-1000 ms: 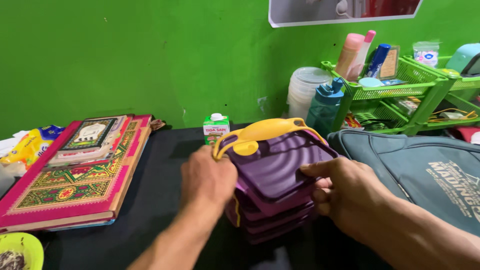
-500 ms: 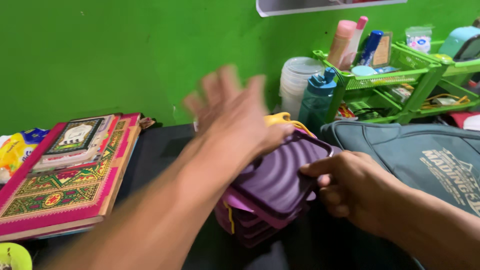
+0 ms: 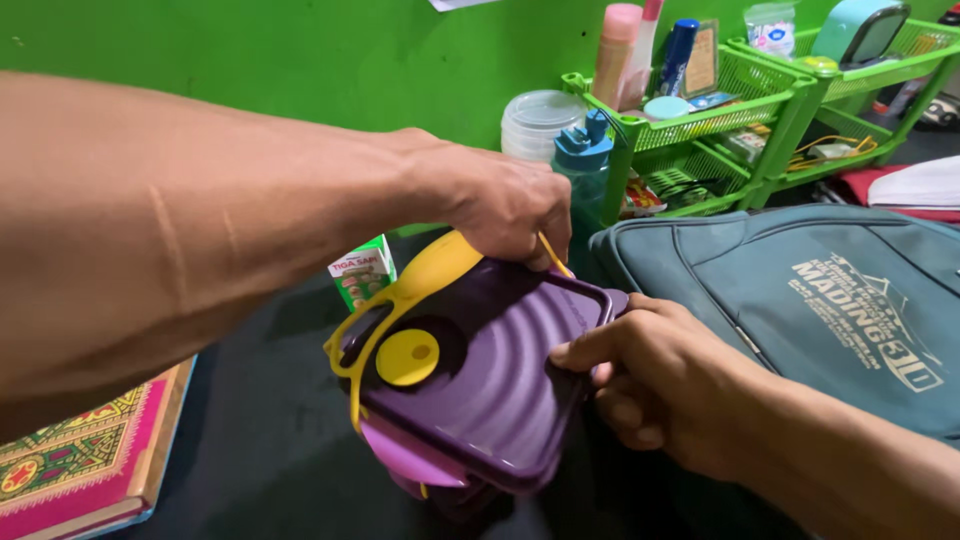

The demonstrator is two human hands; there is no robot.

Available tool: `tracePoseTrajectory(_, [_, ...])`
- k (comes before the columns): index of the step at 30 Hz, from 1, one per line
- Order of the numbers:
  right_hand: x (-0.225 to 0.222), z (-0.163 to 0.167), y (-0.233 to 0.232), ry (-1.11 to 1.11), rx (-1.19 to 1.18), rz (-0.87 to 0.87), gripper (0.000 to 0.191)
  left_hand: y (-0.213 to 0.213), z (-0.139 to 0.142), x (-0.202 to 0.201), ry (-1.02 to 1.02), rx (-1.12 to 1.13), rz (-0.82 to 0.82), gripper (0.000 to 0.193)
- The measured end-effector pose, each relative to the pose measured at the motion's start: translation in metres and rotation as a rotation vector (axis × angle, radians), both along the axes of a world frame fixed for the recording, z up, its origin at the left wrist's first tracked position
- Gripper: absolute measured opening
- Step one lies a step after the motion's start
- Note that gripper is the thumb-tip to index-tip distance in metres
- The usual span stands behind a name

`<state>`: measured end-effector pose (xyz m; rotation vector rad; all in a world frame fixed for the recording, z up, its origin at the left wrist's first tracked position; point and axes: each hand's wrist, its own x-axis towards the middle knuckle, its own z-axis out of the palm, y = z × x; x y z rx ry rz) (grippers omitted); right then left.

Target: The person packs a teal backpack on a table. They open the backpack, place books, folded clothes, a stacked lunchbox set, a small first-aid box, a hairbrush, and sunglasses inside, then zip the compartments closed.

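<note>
The box (image 3: 500, 390) is glossy purple plastic, its lid ribbed in curved ridges, with a round yellow knob (image 3: 406, 357) and a thin yellow handle (image 3: 420, 285). It sits tilted on the dark tabletop (image 3: 270, 450), beside a grey-blue fabric bag (image 3: 800, 300). The left hand (image 3: 510, 205) reaches across, fingers pinched on the handle. The right hand (image 3: 670, 385) braces the lid's edge, fingers curled around it.

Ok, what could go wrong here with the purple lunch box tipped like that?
The stacked purple plastic lunch box is tilted, held by the left hand on its yellow handle and steadied by the right hand. It might slip, spill, or knock the small green-and-white carton beside it.
</note>
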<state>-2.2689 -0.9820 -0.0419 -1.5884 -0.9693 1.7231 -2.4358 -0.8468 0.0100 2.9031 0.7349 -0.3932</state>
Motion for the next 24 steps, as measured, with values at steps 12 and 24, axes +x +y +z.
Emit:
tracePoseTrajectory(12, [0.004, -0.005, 0.002, 0.029, 0.009, 0.045, 0.032, -0.009, 0.004, 0.018, 0.002, 0.062, -0.113, 0.015])
tracePoseTrajectory(24, [0.007, -0.002, 0.000, -0.009, -0.016, 0.086, 0.030, 0.000, 0.002, 0.030, 0.023, 0.068, -0.474, 0.010])
